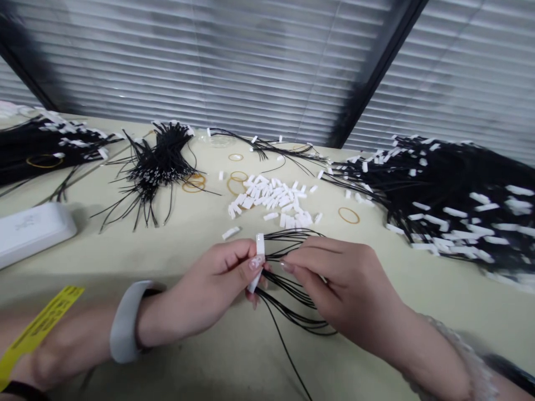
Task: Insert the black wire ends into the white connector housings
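My left hand (228, 273) is closed on a long white connector housing (259, 245), the thumb across its middle. Several black wires (292, 317) run out of the housing's right side and bow toward my other hand. Thumb and forefinger of my right hand (334, 273) pinch black wires just right of the housing; how many lie in the pinch is hidden. One loose wire (284, 345) hangs down toward the lower edge. Beyond the hands lies a heap of small white connector housings (271, 195), with a single housing (230, 233) nearer my left hand.
Bundles of black wires with white connectors lie at the right (451, 189) and far left (25, 147). A bunch of bare-ended black wires (163, 159) rests at back left. Rubber bands (348, 215) are scattered about. A white case (35, 231) sits left; blinds (251, 67) stand behind.
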A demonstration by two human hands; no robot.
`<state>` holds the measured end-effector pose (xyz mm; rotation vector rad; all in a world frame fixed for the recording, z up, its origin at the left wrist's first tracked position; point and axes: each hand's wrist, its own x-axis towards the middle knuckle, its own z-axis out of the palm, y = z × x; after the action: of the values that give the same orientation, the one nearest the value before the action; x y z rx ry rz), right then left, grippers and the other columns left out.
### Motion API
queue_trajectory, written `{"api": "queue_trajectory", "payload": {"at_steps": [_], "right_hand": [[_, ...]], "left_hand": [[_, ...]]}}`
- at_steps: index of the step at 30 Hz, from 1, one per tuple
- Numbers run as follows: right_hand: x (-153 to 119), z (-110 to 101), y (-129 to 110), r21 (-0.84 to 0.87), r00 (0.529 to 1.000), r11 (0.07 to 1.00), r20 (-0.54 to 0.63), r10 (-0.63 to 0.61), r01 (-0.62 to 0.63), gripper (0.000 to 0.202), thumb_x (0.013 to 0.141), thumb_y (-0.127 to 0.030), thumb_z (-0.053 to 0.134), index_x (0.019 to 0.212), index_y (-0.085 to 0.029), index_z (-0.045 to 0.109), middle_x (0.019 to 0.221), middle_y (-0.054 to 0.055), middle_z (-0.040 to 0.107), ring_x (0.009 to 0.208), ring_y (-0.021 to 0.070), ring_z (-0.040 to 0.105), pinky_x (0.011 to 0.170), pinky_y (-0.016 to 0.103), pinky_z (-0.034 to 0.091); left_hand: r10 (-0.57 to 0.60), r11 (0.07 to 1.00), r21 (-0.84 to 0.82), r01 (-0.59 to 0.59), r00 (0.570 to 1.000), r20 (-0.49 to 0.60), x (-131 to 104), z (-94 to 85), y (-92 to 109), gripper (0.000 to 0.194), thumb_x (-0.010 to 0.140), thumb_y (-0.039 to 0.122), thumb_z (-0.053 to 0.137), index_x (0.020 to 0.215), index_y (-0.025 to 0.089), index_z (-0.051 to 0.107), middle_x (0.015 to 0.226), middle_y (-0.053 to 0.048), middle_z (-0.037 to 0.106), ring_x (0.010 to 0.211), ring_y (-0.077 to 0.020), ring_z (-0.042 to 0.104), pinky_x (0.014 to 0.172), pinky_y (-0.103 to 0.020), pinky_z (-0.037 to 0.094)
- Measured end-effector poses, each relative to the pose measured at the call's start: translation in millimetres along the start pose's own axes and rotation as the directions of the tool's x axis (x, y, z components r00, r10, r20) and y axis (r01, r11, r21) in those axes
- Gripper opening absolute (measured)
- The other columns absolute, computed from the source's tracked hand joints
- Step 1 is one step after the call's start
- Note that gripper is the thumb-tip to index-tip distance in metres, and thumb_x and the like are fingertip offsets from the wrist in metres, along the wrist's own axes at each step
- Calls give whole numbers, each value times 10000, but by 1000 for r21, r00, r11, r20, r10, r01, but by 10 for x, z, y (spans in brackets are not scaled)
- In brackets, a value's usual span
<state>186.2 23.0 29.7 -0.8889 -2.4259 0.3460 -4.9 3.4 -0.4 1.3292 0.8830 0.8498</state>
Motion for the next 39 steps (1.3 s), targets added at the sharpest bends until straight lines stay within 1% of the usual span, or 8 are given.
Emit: {"api": "queue_trajectory", "payload": {"at_steps": [7,13,19,24,28,32,36,39], "right_hand": [[-6,67,23,-48,1000,999,18,-22,23,190,767,-54,472,611,-140,539,586,-17,447,571,74,389,535,219,289],[-5,111,25,-45,998,998,-27,-54,53,199,763,-45,446,637,-134,571,579,-10,447,564,82,387,527,221,289],[-15,134,15,-2,993,997,-86,-83,83,206,744,-9,432,690,-122,596,625,9,502,583,87,417,532,222,316],[-1,137,-34,157,995,987,-94,-27,41,182,763,-9,466,681,-123,582,621,-4,509,595,68,436,549,193,346],[31,143,-58,271,996,962,-93,0,26,182,793,-26,481,695,-127,596,633,-7,546,616,57,472,583,178,375],[23,161,-29,187,997,982,-72,-12,25,193,785,-25,466,697,-128,604,635,6,543,603,72,462,554,200,365],[-6,178,-9,128,996,989,-60,-73,80,212,779,-19,435,710,-134,600,659,13,544,619,85,459,561,215,365],[-17,189,-12,88,995,993,-53,-79,84,215,771,-17,427,709,-141,592,670,13,548,627,90,464,567,221,368]], "left_hand": [[12,998,57,-12,1000,-4,-18,6,-5,209,868,303,435,740,150,498,659,26,504,560,-78,486,534,-206,417],[10,996,88,-9,1000,-12,-27,21,16,200,869,290,419,750,155,507,660,26,503,565,-82,496,538,-208,431],[12,998,68,-12,1000,4,-25,46,34,188,860,274,432,736,158,510,643,35,488,553,-76,493,530,-193,440],[12,998,59,-11,1000,-3,-17,38,38,194,867,286,432,757,153,519,656,31,497,568,-75,493,549,-193,448],[48,998,47,-48,999,-2,-10,24,37,215,872,289,428,737,147,517,651,30,482,572,-74,484,552,-192,452],[50,998,30,-50,998,-25,-4,12,24,209,870,293,431,741,147,508,659,27,485,575,-78,482,551,-200,449],[53,998,37,-52,999,-12,3,18,21,223,873,294,423,716,151,490,656,29,470,576,-77,471,550,-201,446],[37,999,34,-37,999,7,9,29,32,212,872,296,421,736,153,497,667,26,469,586,-84,471,559,-211,452]]}}
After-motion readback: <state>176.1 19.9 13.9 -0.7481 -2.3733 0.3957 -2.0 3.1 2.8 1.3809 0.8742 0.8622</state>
